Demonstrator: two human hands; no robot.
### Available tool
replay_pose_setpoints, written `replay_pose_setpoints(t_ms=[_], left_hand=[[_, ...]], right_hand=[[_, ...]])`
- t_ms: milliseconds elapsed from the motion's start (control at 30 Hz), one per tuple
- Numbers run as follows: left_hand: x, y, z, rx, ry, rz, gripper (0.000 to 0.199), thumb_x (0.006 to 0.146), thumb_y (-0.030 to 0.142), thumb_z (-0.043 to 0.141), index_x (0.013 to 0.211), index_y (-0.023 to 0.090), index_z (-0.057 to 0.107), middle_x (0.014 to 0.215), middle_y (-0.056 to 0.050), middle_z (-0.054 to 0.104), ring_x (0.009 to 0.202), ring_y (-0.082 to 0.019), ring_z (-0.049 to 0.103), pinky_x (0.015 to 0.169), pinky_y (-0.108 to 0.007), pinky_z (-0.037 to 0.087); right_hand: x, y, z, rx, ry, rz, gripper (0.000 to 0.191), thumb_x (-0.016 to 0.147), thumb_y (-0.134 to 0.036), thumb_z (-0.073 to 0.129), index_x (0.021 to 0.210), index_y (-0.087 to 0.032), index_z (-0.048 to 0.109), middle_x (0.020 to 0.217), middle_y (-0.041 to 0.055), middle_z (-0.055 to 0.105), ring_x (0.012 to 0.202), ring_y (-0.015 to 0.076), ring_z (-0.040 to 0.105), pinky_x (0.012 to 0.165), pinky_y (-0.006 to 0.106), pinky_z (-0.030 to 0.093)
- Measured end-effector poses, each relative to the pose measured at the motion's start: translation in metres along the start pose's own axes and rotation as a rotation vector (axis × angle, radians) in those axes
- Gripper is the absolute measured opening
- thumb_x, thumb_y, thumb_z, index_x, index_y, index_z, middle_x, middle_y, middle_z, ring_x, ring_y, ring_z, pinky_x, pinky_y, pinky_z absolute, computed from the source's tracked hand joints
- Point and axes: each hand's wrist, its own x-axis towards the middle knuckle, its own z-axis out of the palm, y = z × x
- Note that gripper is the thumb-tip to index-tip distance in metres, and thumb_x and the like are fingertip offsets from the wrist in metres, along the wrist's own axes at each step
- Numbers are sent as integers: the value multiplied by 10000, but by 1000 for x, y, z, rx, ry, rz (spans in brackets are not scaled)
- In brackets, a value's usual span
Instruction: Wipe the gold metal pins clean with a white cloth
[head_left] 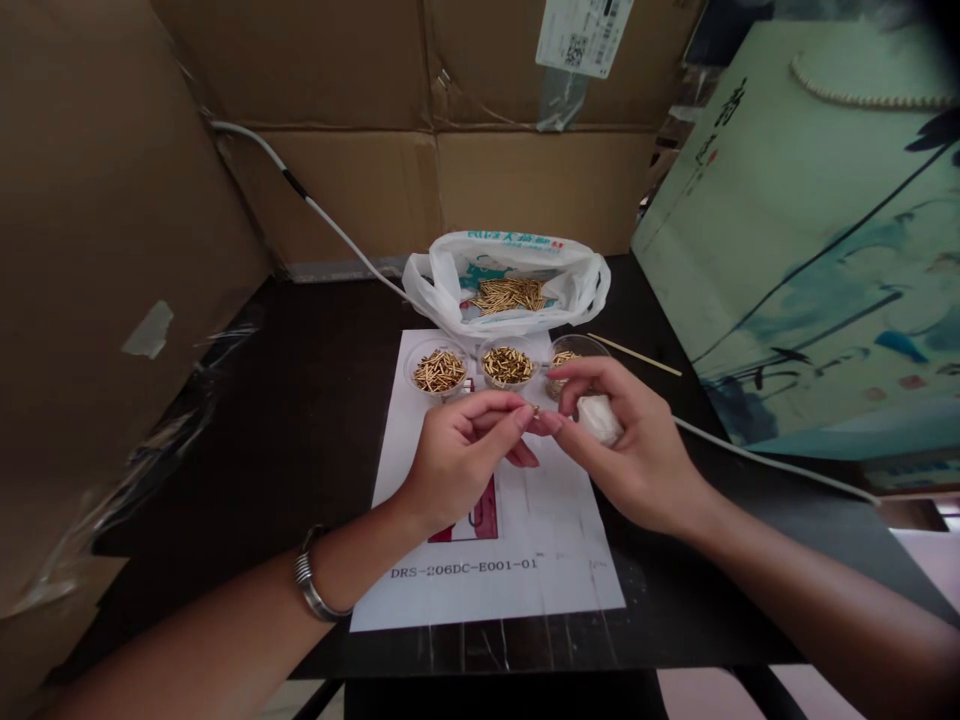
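In front of me, over the printed sheet, my hands meet at the fingertips. My left hand pinches a tiny brass-coloured pin between thumb and forefinger. At the pin's other side are the fingertips of my right hand, its forefinger raised and curved. A white crumpled wad is tucked in the right hand's grasp. Just behind my hands stand clear round cups of small brass-coloured pins: a left cup, a middle cup and a right cup, partly hidden by my right hand.
A white plastic bag with many brass-coloured pins sits behind the cups. A thin stick lies to the right. A white cable crosses the dark table. Cardboard walls the back and left; a pale green bag stands right.
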Motion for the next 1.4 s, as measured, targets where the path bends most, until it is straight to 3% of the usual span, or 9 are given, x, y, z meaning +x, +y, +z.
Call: replay_pose_setpoints(t_ms=[167, 267, 367, 567, 667, 867, 1000, 1133, 1400], left_hand=[[-2, -1, -1, -42, -87, -18, 146, 847, 265, 642, 902, 130, 648, 707, -25, 718, 560, -106, 660, 570, -205, 567], [-3, -1, 0, -60, -152, -43, 135, 840, 248, 649, 904, 129, 651, 719, -28, 720, 586, -115, 673, 595, -220, 583], [-4, 0, 1, -46, -160, -31, 129, 831, 234, 656, 901, 126, 659, 756, -35, 730, 602, -117, 680, 605, -221, 592], [-1, 0, 1, 3, -93, 21, 123, 837, 233, 649, 912, 136, 666, 762, -29, 737, 588, -103, 682, 585, -183, 584], [0, 0, 2, 1, -75, 26, 118, 838, 229, 650, 910, 138, 670, 737, -21, 731, 604, -102, 686, 575, -167, 581], [-1, 0, 4, 19, -63, 25, 119, 847, 211, 635, 928, 135, 677, 736, -24, 729, 620, -102, 688, 584, -170, 590], [0, -1, 4, 16, -35, 27, 111, 840, 204, 643, 917, 131, 675, 721, -20, 722, 622, -100, 686, 584, -163, 591], [0, -3, 4, -8, -45, 20, 108, 842, 212, 642, 909, 133, 672, 719, -15, 715, 651, -101, 686, 601, -168, 595], [0, -3, 4, 11, -26, -23, 138, 844, 239, 644, 931, 133, 664, 748, -24, 715, 667, -105, 680, 614, -180, 590]], right_hand=[[-7, 3, -11, -39, -160, -108, 365, 855, -150, 371, 1144, -223, 583, 1042, 65, 483, 1002, 204, 480, 873, 375, 400], [-10, 4, -7, -69, -125, -124, 441, 847, -119, 440, 1265, -231, 525, 1048, 66, 478, 995, 192, 483, 872, 361, 419], [-13, 5, 1, 83, -45, -71, 503, 812, -108, 572, 1290, -220, 464, 1114, 71, 530, 1004, 188, 529, 890, 358, 448], [-8, 6, 0, 264, -43, -24, 225, 820, -175, 655, 1043, -197, 639, 1106, 65, 590, 1094, 187, 539, 959, 339, 447], [-3, 7, -2, 272, -27, 5, 109, 840, -207, 646, 935, -202, 700, 1016, 40, 623, 1024, 141, 566, 926, 274, 461], [-1, 18, 1, 536, -78, 250, 250, 817, -254, 685, 1067, -256, 674, 1009, 16, 687, 946, 130, 630, 848, 259, 508], [-2, 17, 2, 455, -82, 272, 221, 827, -277, 672, 1043, -251, 705, 1022, 23, 701, 956, 131, 636, 871, 254, 499], [-1, 15, 2, 513, -61, 299, 313, 731, -252, 761, 1037, -244, 696, 938, 14, 708, 880, 130, 648, 781, 235, 524], [1, 15, 2, 443, -52, 286, 173, 783, -283, 714, 951, -247, 734, 936, 17, 719, 860, 124, 650, 783, 224, 513]])
